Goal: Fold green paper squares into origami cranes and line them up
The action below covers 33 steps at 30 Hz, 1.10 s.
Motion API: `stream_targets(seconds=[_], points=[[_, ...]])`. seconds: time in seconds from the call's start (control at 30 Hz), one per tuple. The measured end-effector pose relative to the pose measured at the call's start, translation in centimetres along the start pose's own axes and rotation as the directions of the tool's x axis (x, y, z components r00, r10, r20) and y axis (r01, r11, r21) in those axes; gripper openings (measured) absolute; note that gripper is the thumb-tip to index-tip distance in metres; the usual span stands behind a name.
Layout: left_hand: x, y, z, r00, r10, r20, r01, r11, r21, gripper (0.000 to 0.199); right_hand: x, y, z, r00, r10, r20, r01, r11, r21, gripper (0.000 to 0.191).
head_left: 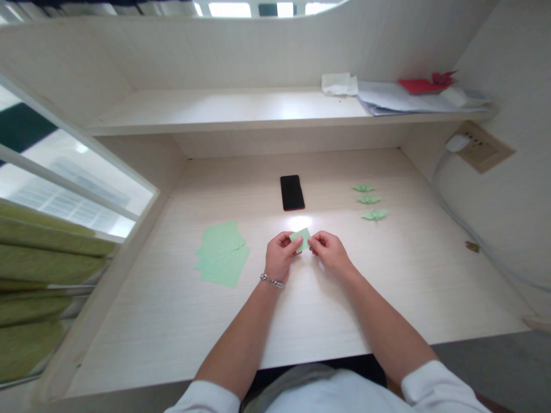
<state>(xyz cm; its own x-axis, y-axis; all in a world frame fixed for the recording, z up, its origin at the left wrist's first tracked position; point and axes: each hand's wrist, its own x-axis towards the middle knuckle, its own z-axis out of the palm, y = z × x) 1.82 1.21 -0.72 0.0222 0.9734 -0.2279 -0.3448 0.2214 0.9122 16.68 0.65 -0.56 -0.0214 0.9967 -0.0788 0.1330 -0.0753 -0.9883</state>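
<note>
Between my hands is a small folded piece of green paper (pixel 301 237), raised a little over the middle of the desk. My left hand (pixel 280 252), with a chain bracelet (pixel 272 280) at its wrist, pinches the paper's left side between thumb and fingers. At the lower right edge, the thumb and fingertips of my right hand (pixel 329 249) grip the same paper. Left of my hands lies a loose fan of green paper sheets (pixel 222 252). Over to the right, three folded green paper cranes (pixel 374 215) stand in a column.
A black phone (pixel 292 193) lies beyond my hands. Papers (pixel 400 98), a red sheet (pixel 417 86) and a red folded paper piece (pixel 443 78) rest on the shelf (pixel 215 109). At right, a white cable (pixel 456 221) hangs from a plug in the wall socket (pixel 484 149).
</note>
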Motion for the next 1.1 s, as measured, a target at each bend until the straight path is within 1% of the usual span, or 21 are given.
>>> stream_targets(seconds=[0.07,0.1,0.17,0.23,0.27,0.37,0.47,0.57,0.63,0.67,0.7,0.73,0.77,0.8,0.87,0.9,0.97,1.03,1.1], points=[[0.0,-0.2,-0.1,0.999,0.047,-0.007,-0.046,0.995,0.085,0.034,0.0,0.0,-0.2,0.999,-0.037,0.031,0.038,0.997,-0.06,0.025],[0.1,-0.2,-0.1,0.997,0.07,-0.014,-0.068,0.991,0.117,0.035,-0.1,0.0,-0.1,0.998,-0.04,0.038,0.042,0.998,-0.045,0.025],[0.2,-0.3,-0.3,0.995,0.102,-0.017,-0.099,0.985,0.141,0.035,-0.1,0.0,0.1,0.999,-0.024,0.03,0.023,0.999,0.037,0.026],[0.3,-0.3,-0.4,0.994,0.106,0.007,-0.106,0.985,0.139,0.035,-0.1,0.1,0.3,1.0,-0.009,0.011,0.008,0.996,0.09,0.027],[0.3,-0.3,-0.5,0.995,0.1,0.027,-0.102,0.984,0.143,0.034,-0.1,0.1,0.4,1.0,-0.012,0.01,0.011,0.997,0.078,0.026],[0.3,-0.3,-0.7,0.994,0.072,0.085,-0.087,0.978,0.19,0.027,-0.3,0.1,0.3,0.998,-0.05,0.044,0.052,0.998,-0.042,0.022],[0.3,-0.5,-0.6,0.994,0.059,0.088,-0.078,0.97,0.23,0.025,-0.3,-0.1,-0.1,0.995,-0.034,0.099,0.044,0.993,-0.106,0.02],[0.3,-0.4,-0.5,0.998,0.041,0.051,-0.05,0.979,0.197,0.026,-0.2,-0.2,-0.4,0.99,0.014,0.142,-0.001,0.996,-0.091,0.019],[0.5,0.0,-0.6,1.0,0.022,0.001,-0.022,0.993,0.118,0.029,-0.1,-0.2,-0.6,0.988,0.033,0.152,-0.023,0.997,-0.067,0.019],[0.6,0.2,-0.7,1.0,0.012,-0.028,-0.009,0.998,0.07,0.031,0.0,-0.2,-0.7,0.988,0.04,0.147,-0.033,0.998,-0.054,0.019],[0.7,0.5,-0.8,0.997,0.004,-0.081,-0.003,1.0,0.01,0.033,0.0,-0.2,-0.9,0.99,0.048,0.133,-0.043,0.998,-0.039,0.02],[0.8,0.7,-0.9,0.993,-0.007,-0.121,0.004,1.0,-0.024,0.034,0.1,-0.1,-1.0,0.992,0.055,0.113,-0.052,0.998,-0.022,0.02],[0.9,0.9,-1.0,0.989,-0.015,-0.144,0.011,1.0,-0.025,0.035,0.2,-0.1,-1.2,0.995,0.058,0.083,-0.058,0.998,-0.002,0.021],[0.9,1.0,-1.0,0.992,-0.028,-0.125,0.027,1.0,-0.009,0.037,0.2,-0.1,-1.3,0.997,0.059,0.052,-0.06,0.998,0.019,0.022],[0.7,0.8,-0.9,0.998,-0.064,-0.016,0.065,0.996,0.055,0.04,0.4,0.0,-1.5,0.999,0.047,-0.007,-0.047,0.998,0.05,0.024],[0.6,0.6,-0.8,0.998,-0.065,0.023,0.062,0.993,0.105,0.039,0.4,0.0,-1.5,0.999,0.039,-0.03,-0.037,0.997,0.062,0.024],[0.4,0.3,-0.6,0.998,-0.046,0.045,0.037,0.982,0.183,0.037,0.4,0.0,-1.5,0.998,0.033,-0.049,-0.028,0.995,0.097,0.026],[0.4,0.2,-0.6,0.999,-0.008,0.034,-0.001,0.97,0.242,0.035,0.3,0.0,-1.3,0.999,0.048,-0.006,-0.047,0.989,0.143,0.03],[0.3,0.2,-0.7,0.999,0.025,0.025,-0.031,0.961,0.275,0.034,0.2,0.0,-1.0,0.995,0.068,0.078,-0.079,0.985,0.155,0.032]])
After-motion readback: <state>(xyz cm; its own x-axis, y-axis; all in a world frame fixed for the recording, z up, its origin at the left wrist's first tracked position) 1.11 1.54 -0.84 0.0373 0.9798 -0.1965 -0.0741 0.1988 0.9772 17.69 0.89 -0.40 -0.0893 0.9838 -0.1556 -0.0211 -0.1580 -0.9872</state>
